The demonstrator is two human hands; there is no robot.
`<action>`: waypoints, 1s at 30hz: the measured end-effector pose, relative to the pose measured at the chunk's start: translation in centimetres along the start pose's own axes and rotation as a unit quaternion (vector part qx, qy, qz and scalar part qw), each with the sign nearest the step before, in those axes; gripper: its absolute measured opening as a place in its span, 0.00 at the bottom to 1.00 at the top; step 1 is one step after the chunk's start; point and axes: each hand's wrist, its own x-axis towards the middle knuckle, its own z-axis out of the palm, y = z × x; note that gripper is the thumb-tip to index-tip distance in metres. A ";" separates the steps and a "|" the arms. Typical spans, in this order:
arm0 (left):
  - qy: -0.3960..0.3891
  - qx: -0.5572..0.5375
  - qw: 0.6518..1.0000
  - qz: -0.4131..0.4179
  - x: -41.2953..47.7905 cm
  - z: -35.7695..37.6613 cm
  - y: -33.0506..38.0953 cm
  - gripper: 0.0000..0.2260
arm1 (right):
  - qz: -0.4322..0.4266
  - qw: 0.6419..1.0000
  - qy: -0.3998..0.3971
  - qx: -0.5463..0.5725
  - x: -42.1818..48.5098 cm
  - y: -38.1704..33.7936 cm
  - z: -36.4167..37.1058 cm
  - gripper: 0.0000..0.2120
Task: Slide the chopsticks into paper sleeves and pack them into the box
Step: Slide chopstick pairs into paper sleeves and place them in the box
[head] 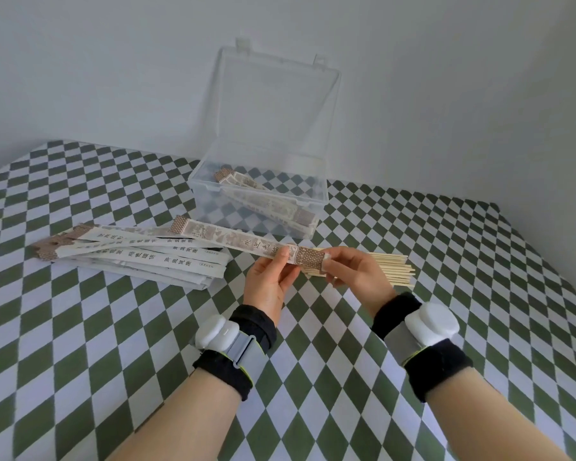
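The left hand (269,282), at the centre of the frame, is pinching a paper sleeve (240,240) between thumb and fingertips, close to the sleeve's brown patterned end. The right hand (354,271), just to the right of it, is gripping that same end with thumb and forefinger, the other fingers curling underneath. The sleeve is hanging above the worktop (313,361), slanting from the hands up and to the left, with its far end reaching towards the lower left corner of the box (207,207). Whether chopsticks are sitting inside it I cannot tell, since the hands are covering the open end.

Each wrist is wearing a black band with a white device, one on the left (218,334) and one on the right (431,322). Right behind the right hand a pile of bare chopsticks (396,269) is lying flat on the green and white checked cloth, tips pointing to the right. Left of centre a stack of paper sleeves (130,256) is lying fanned out, printed sides up.

Above the hands the clear plastic box is standing with its lid (273,104) tilting back against the pale wall. A few sleeved chopsticks (266,202) are lying slantwise in it
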 end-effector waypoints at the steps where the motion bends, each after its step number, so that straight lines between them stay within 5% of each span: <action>1: 0.002 -0.003 1.000 0.003 0.0 0.0 0.1 0.04 | -0.002 1.000 -0.008 -0.024 0.2 -0.4 0.0 0.07; 8: -0.016 0.014 0.999 0.033 0.0 0.0 0.0 0.06 | -0.051 0.982 -0.003 -0.181 2.2 -2.2 0.4 0.04; 13: 0.004 -0.019 0.999 0.031 0.5 -0.3 0.2 0.10 | -0.071 0.983 0.155 -0.063 5.4 -5.5 -0.5 0.03; 18: 0.063 -0.099 0.993 -0.009 0.9 -0.8 0.4 0.14 | -0.038 0.957 0.166 -0.237 10.2 -6.4 -0.6 0.02; 22: 0.071 -0.114 0.991 -0.021 1.0 -0.7 0.3 0.13 | -0.032 0.903 0.113 -0.413 12.7 -6.3 0.5 0.05; 26: 0.083 -0.113 0.990 -0.028 1.2 -0.7 0.5 0.13 | -0.008 0.813 0.075 -0.577 13.9 -6.4 1.9 0.16; 30: 0.092 -0.107 0.989 -0.034 1.4 -1.1 0.7 0.13 | -0.107 0.785 0.098 -0.602 14.1 -4.8 2.4 0.24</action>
